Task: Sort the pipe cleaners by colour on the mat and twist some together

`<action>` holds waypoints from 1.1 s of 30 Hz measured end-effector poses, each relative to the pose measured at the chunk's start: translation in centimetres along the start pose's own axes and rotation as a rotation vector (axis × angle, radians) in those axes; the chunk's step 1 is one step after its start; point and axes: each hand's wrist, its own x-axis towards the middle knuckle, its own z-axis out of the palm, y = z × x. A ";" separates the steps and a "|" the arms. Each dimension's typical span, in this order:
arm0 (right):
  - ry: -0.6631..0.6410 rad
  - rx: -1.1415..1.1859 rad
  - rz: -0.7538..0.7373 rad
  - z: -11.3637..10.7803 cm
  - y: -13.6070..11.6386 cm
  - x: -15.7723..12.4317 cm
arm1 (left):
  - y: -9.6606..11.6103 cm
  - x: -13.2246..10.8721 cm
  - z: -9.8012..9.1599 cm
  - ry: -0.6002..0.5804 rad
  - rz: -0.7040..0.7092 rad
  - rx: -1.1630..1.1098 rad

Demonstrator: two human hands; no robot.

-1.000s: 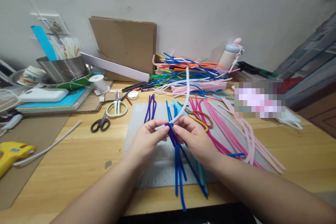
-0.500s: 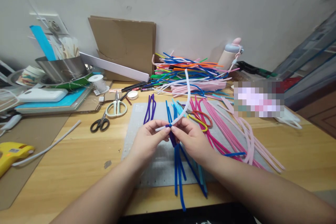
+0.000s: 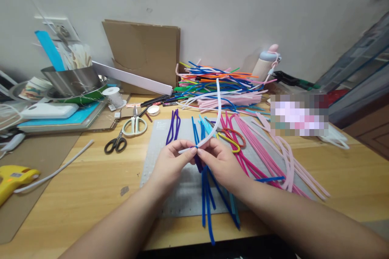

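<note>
My left hand (image 3: pixel 174 162) and my right hand (image 3: pixel 223 162) meet over the grey mat (image 3: pixel 179 206), thumbs and fingers pinched close together. Between them runs a white pipe cleaner (image 3: pixel 218 109), its long end curving up past my right hand and a short end poking out at my left fingertips. A dark purple pipe cleaner (image 3: pixel 198 163) hangs down between the two hands, joined to the white one where the fingers cover most of it. Blue pipe cleaners (image 3: pixel 208 206) lie on the mat below, and purple ones (image 3: pixel 173 127) lie beyond my left hand.
Pink pipe cleaners (image 3: pixel 258 145) and red-and-yellow-handled scissors (image 3: pixel 232 139) lie to the right. Two more scissors, white-handled (image 3: pixel 135 126) and black-handled (image 3: pixel 115 145), rest at left, with a yellow glue gun (image 3: pixel 15 178). A mixed pipe cleaner heap (image 3: pixel 221 89) sits against the wall.
Both hands stay almost in place. The white pipe cleaner's long end has tipped very slightly to the right, and the purple piece has shifted a little under the fingers.
</note>
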 end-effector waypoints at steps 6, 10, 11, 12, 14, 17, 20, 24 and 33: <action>-0.084 -0.035 -0.018 -0.4 -0.4 0.5 | 0.0 0.2 -0.4 -0.019 -0.047 -0.065; -0.134 -0.123 -0.046 -0.9 -1.0 0.7 | 0.3 0.1 -0.4 -0.050 -0.073 -0.129; -0.141 -0.187 -0.080 -1.0 -1.2 0.7 | 0.3 0.0 -0.3 -0.055 -0.077 -0.124; -0.144 -0.269 -0.131 -1.2 -1.4 0.7 | 0.4 0.0 -0.3 -0.062 -0.081 -0.115; -0.152 -0.460 -0.295 -1.5 -1.8 0.6 | 0.6 -0.2 -0.3 -0.085 -0.092 -0.106; -0.147 -0.761 -0.608 -2.2 -2.3 0.5 | 0.9 -0.4 -0.3 -0.126 -0.118 -0.118; -0.067 -1.051 -0.865 -2.6 -2.6 0.5 | 1.1 -0.6 -0.2 -0.165 -0.152 -0.123; 0.065 -1.120 -0.934 -2.6 -2.6 0.2 | 1.3 -0.7 -0.2 -0.185 -0.112 -0.126; -0.038 -0.619 -0.339 -0.5 -2.6 -1.3 | 1.3 -0.9 -0.3 -0.150 0.096 0.008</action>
